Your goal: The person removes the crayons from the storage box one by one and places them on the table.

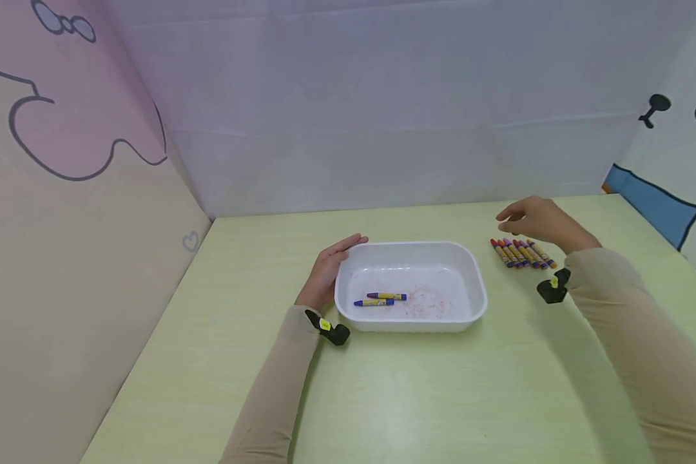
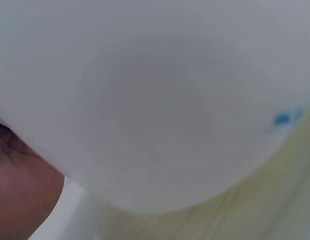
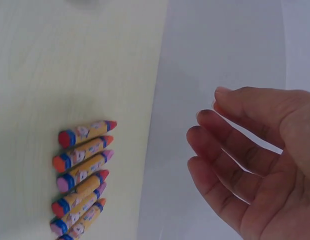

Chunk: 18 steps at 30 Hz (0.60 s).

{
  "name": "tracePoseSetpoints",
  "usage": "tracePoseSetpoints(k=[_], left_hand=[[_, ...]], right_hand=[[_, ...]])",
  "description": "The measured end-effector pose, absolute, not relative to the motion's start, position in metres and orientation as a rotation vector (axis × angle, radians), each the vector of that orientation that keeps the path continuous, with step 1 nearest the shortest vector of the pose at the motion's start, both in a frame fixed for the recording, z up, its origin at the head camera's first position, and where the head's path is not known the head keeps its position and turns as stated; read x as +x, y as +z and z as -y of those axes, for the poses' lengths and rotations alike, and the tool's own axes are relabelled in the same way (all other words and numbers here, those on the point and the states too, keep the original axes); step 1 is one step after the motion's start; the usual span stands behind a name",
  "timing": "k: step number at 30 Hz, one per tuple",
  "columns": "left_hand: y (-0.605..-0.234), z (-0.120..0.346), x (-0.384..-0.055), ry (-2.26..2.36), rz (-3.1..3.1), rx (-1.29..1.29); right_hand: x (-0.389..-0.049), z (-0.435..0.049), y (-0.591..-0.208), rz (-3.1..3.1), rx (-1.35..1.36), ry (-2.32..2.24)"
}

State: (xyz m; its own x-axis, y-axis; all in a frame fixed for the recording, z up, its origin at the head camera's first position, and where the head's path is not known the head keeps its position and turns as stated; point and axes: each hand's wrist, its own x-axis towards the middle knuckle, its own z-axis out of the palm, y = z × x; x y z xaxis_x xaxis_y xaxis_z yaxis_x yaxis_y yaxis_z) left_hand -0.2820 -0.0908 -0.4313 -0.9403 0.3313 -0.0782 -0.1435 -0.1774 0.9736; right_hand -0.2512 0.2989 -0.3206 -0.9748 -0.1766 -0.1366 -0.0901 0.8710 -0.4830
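Observation:
A white plastic tray (image 1: pixel 410 325) stands on the table with two crayons inside, a blue crayon (image 1: pixel 374 302) and a purple crayon (image 1: pixel 386 296). My left hand (image 1: pixel 326 270) rests against the tray's far left corner, its fingers stretched along the outside. In the left wrist view the tray wall (image 2: pixel 155 115) hides most of that hand. My right hand (image 1: pixel 536 219) hovers just behind a row of crayons (image 1: pixel 522 254), fingers loosely bent and apart from the thumb, holding nothing. The right wrist view shows red, orange, pink and purple crayons (image 3: pixel 82 160) side by side.
The pale wooden table (image 1: pixel 394 393) ends at a white back wall (image 1: pixel 371 116). Printed walls stand at the left (image 1: pixel 81 258) and right (image 1: pixel 667 161). Faint reddish marks lie on the tray's floor (image 1: pixel 435 301).

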Motion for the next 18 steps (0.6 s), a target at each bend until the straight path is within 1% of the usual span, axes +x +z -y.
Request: tracePoseSetpoints(k=[11,18], left_hand=[[-0.431,0.089,-0.282,2.179,-1.778,0.213],[-0.430,0.088,-0.282,2.198,-1.772,0.206]], right_hand=[[-0.256,-0.245,-0.311,-2.823,-0.385,-0.830],[-0.263,-0.207,-0.315,-2.708,-0.521,-0.849]])
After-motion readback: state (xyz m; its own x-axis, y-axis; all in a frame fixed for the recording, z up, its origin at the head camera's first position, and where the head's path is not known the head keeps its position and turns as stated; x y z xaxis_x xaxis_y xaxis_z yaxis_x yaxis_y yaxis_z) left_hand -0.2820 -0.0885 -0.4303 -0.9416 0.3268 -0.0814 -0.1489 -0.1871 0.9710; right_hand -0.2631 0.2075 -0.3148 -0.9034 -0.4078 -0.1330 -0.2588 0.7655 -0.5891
